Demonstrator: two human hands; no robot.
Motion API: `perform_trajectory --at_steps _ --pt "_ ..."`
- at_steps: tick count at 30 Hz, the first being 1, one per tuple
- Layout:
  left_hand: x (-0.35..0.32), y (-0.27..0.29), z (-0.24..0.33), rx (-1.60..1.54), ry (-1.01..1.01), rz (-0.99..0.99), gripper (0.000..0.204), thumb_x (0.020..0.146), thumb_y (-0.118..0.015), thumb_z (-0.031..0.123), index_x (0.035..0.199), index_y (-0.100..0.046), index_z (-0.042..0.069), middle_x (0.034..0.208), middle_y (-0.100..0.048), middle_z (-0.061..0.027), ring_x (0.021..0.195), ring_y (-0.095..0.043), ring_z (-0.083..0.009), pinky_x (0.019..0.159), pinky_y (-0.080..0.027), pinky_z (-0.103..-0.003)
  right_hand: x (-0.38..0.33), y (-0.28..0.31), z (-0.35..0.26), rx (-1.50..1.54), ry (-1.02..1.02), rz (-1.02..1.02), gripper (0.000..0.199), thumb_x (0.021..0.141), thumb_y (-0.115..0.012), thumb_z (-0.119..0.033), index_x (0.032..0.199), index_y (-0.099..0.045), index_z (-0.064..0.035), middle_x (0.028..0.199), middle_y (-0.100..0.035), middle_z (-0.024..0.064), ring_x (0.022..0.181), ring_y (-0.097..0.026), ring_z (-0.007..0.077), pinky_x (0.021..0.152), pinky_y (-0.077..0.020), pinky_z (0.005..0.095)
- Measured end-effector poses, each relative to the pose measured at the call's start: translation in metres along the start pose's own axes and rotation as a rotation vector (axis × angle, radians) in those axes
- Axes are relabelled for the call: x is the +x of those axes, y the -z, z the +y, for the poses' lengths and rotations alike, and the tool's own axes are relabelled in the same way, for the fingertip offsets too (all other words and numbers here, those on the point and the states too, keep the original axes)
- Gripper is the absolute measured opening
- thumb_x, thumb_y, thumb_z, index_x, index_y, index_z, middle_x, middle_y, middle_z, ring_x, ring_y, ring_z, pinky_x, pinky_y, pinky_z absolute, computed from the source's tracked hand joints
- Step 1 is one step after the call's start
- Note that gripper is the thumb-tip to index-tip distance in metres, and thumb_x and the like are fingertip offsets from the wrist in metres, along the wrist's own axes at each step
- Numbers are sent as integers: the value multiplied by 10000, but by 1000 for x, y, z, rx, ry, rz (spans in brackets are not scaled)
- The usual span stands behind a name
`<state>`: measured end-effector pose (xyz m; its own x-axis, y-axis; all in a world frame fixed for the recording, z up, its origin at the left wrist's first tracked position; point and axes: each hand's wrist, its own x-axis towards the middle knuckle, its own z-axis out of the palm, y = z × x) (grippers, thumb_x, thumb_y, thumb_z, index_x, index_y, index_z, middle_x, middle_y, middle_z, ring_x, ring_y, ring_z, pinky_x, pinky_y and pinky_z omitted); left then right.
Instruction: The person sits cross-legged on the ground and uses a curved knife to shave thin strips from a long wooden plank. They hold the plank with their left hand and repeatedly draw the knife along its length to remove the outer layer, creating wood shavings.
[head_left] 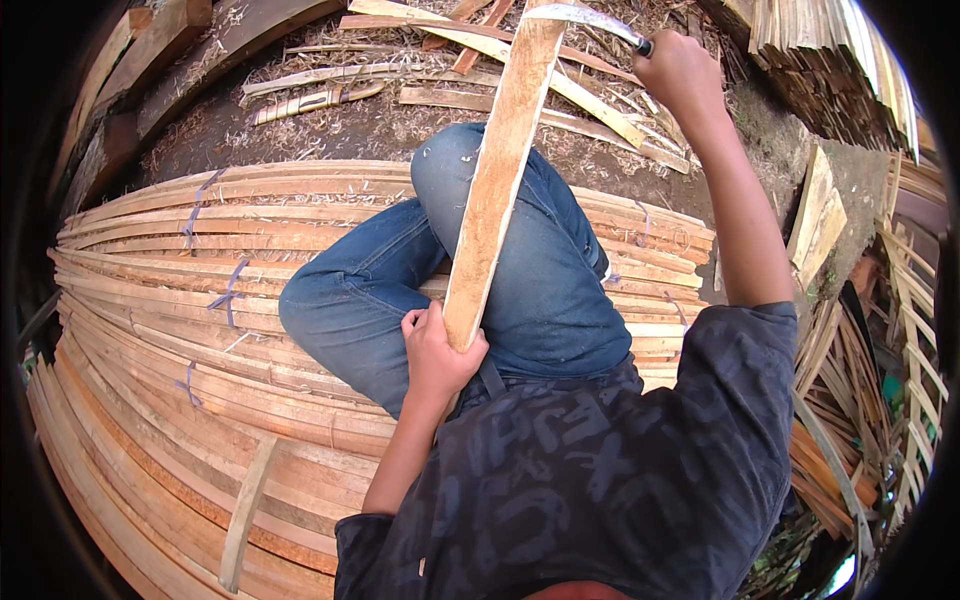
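Observation:
A long wooden board (503, 165) slants across my crossed legs, its near end close to my waist and its far end beyond my knees. My left hand (441, 350) is closed around the near end. My right hand (682, 75) grips the dark handle of a sickle (588, 17) out at the upper right. The curved metal blade lies across the board's far end; whether it cuts into the wood I cannot tell.
I sit on bundles of wooden strips (150, 290) tied with purple string. Shavings and loose slats (340, 72) litter the ground ahead. A sheathed blade (315, 103) lies among them. Stacked thin boards (825, 55) stand at the far right; thick beams (190, 75) lie far left.

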<state>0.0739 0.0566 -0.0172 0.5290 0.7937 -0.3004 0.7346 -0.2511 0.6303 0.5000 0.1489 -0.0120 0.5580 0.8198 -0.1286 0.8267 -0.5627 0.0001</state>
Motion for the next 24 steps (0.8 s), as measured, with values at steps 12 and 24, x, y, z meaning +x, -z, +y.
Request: perform_trajectory --at_steps 12,24 --pt "3 10 -2 -74 -45 -53 391 653 -734 213 878 -517 -21 760 -586 -213 787 -565 -392 921 -368 -476 98 16 98 11 -353 294 327 815 -628 -261 991 -693 7 936 -694 254 956 -672 391 826 -545 431" --pt "4 5 -6 -132 19 -82 400 639 -749 192 896 -511 -2 783 -594 -198 778 -562 -383 919 -366 -467 -43 -19 -35 117 175 54 249 809 -653 -283 747 -712 -49 670 -667 173 645 -682 343 592 -550 433"
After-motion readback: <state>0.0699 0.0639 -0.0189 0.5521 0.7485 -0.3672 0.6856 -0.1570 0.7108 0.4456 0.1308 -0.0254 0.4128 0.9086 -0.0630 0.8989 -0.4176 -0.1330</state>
